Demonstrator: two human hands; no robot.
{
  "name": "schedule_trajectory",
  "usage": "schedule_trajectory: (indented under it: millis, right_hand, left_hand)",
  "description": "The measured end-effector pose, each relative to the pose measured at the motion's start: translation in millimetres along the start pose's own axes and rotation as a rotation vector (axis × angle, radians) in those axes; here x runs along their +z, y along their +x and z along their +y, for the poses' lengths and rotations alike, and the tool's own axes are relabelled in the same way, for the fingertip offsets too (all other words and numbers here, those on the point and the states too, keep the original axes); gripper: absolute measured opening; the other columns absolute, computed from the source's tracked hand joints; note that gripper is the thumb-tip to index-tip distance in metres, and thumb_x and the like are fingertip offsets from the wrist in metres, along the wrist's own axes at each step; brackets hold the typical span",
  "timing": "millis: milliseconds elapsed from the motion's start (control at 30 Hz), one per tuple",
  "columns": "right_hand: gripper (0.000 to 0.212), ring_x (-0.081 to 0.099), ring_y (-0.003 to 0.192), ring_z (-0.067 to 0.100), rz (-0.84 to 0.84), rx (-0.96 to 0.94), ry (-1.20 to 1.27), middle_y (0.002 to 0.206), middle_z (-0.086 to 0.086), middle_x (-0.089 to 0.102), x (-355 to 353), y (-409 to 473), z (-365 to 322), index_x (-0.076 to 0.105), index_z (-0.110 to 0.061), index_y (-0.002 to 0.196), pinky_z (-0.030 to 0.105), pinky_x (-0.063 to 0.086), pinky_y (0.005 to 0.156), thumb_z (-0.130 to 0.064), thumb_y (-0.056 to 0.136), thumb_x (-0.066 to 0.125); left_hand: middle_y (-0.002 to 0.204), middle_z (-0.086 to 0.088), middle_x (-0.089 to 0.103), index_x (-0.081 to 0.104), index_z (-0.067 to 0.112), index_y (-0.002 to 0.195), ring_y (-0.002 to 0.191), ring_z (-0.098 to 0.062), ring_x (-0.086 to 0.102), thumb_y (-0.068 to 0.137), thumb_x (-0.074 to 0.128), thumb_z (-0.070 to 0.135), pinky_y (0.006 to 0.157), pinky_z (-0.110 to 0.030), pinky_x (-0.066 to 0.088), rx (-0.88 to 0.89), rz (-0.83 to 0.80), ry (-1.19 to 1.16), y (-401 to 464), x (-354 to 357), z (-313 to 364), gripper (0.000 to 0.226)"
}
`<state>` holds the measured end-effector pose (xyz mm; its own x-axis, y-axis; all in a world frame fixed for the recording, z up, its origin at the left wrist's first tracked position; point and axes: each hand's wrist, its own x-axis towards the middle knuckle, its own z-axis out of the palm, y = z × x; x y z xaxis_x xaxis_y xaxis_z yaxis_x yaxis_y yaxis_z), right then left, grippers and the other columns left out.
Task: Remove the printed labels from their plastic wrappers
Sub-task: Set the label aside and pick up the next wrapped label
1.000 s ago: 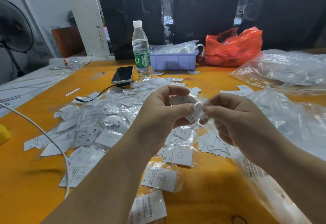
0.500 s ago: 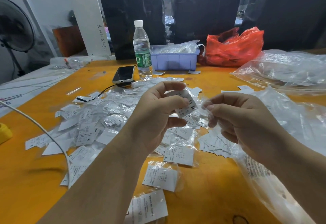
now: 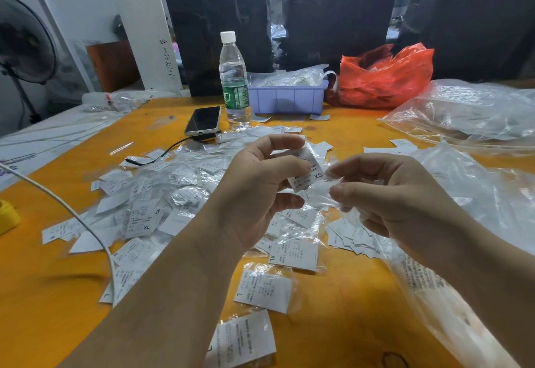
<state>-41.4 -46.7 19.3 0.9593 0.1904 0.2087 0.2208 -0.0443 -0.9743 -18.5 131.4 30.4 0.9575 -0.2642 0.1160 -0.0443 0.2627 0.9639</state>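
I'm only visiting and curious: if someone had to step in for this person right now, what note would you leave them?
Left hand pinches a printed label marked XS.
Right hand pinches its clear wrapper; the label looks nearly or fully out.
Done: loose labels lie stacked near the right hand.
Left: many still-wrapped labels are spread over the orange table; unwrap them one at a time.

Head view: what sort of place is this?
Probably a small garment-label packing workshop: an orange table strewn with size labels, a bin of wrappers, and big plastic bags.
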Motion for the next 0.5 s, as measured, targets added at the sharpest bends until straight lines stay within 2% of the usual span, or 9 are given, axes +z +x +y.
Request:
schedule_trajectory:
  millis: [167,267,400,467,500]
  right_hand:
    - [0.016,0.044,0.036,0.001,0.025,-0.028,-0.036,0.058,0.006,0.06,0.7,-1.4,0.1,0.074,-0.014,0.083,0.013,0.03,0.036,0.001,0.078,0.072]
    - [0.014,0.049,0.037,0.001,0.026,-0.055,-0.077,0.056,0.002,0.061,0.4,-1.9,0.6,0.072,-0.012,0.086,0.007,0.033,0.038,0.0,0.079,0.071]
    - [0.008,0.05,0.039,0.001,0.011,-0.103,-0.189,0.056,-0.002,0.061,0.8,-2.7,1.2,0.073,-0.01,0.084,0.006,0.034,0.04,-0.004,0.083,0.069]
    - [0.007,0.053,0.045,0.004,0.031,-0.157,-0.301,0.06,0.0,0.063,1.6,-2.8,1.4,0.075,-0.016,0.081,0.016,0.039,0.044,-0.013,0.085,0.071]
    - [0.008,0.056,0.051,0.014,0.054,-0.179,-0.371,0.063,0.003,0.064,2.2,-3.1,1.8,0.075,-0.019,0.079,0.029,0.044,0.048,-0.022,0.085,0.071]
  left_hand:
    - [0.075,-0.001,0.069,0.065,0.013,0.1,0.063,-0.018,0.065,0.084,0.063,-0.007,0.043,-0.024,0.048,0.02,-0.015,0.033,0.6,0.3,-3.6,0.026]
    - [0.079,-0.002,0.07,0.066,0.014,0.098,0.07,-0.021,0.068,0.082,0.066,-0.007,0.047,-0.025,0.051,0.026,-0.019,0.035,0.8,0.1,-4.8,0.026]
    - [0.076,0.0,0.07,0.065,0.014,0.098,0.073,-0.023,0.07,0.081,0.068,-0.006,0.054,-0.026,0.055,0.042,-0.02,0.049,0.0,0.9,-6.5,0.026]
    - [0.076,0.0,0.07,0.065,0.014,0.098,0.074,-0.024,0.07,0.081,0.069,-0.006,0.058,-0.028,0.057,0.053,-0.014,0.072,-0.7,2.0,-7.2,0.027]
    - [0.077,-0.001,0.07,0.065,0.014,0.098,0.075,-0.024,0.07,0.081,0.069,-0.005,0.059,-0.029,0.058,0.066,-0.009,0.1,-1.3,2.5,-7.7,0.027]
